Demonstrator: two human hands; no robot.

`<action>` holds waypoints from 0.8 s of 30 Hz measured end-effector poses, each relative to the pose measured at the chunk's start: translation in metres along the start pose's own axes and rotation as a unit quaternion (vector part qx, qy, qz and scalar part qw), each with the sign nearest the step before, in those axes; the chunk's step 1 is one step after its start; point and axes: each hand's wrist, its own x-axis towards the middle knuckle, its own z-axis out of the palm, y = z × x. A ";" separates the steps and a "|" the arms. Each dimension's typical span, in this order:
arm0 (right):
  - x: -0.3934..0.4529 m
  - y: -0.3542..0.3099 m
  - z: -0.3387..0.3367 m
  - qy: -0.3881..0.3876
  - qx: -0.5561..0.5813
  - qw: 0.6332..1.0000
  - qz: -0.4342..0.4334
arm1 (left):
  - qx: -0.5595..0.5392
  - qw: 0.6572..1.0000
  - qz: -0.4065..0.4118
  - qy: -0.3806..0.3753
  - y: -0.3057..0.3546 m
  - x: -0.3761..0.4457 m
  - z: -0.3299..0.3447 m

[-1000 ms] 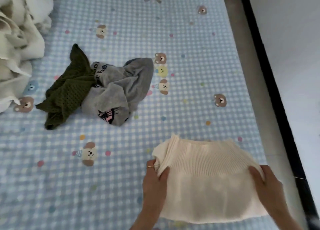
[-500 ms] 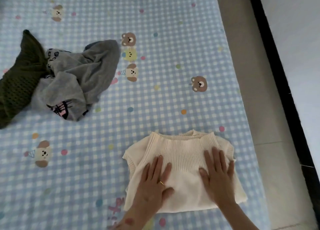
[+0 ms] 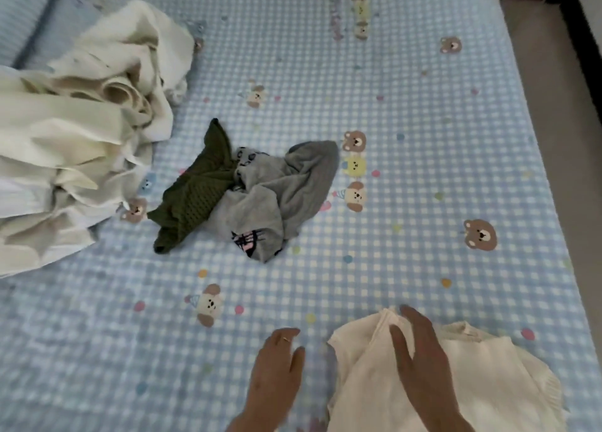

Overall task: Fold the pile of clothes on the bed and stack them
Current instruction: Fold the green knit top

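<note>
Blue and white checked bed sheet [image 3: 407,112] with little bear and puppy pictures and coloured dots. Big rumpled cream blanket [image 3: 75,138] bunched up at left side of bed. Grey floor [image 3: 553,105] along right side of bed. Dark strip [image 3: 583,50] past floor, far right.

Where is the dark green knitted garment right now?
In the head view, the dark green knitted garment lies crumpled mid-bed, left of centre, touching the grey printed garment on its right, with the cream bedding heap to its left.
</note>
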 end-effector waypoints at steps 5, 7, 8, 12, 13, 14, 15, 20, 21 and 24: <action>0.082 -0.153 0.096 -0.096 0.037 0.989 -0.102 | -0.051 0.980 -0.116 0.156 -0.085 0.068 -0.118; 0.110 -0.207 0.135 -0.115 0.029 0.985 -0.129 | -0.047 0.974 -0.127 0.182 -0.113 0.106 -0.156; 0.122 -0.229 0.152 -0.122 0.026 0.983 -0.133 | -0.037 0.974 -0.118 0.189 -0.122 0.125 -0.170; 0.165 -0.296 0.216 -0.145 0.012 0.981 -0.130 | -0.044 0.981 -0.093 0.166 -0.151 0.204 -0.206; 0.174 -0.304 0.228 -0.145 0.004 0.981 -0.129 | -0.038 0.985 -0.086 0.143 -0.153 0.219 -0.206; 0.185 -0.312 0.240 -0.147 -0.013 0.980 -0.134 | -0.030 0.989 -0.076 0.123 -0.158 0.233 -0.205; 0.195 -0.318 0.250 -0.153 -0.037 0.977 -0.145 | -0.020 0.992 -0.060 0.108 -0.163 0.243 -0.203; 0.230 -0.329 0.266 -0.180 -0.254 0.923 -0.227 | -0.012 0.986 0.081 0.142 -0.193 0.238 -0.191; 0.229 -0.329 0.263 -0.174 -0.260 0.921 -0.234 | -0.048 0.981 0.092 0.164 -0.198 0.236 -0.191; 0.209 -0.320 0.247 -0.141 -0.183 0.946 -0.226 | -0.132 0.978 0.055 0.149 -0.204 0.247 -0.206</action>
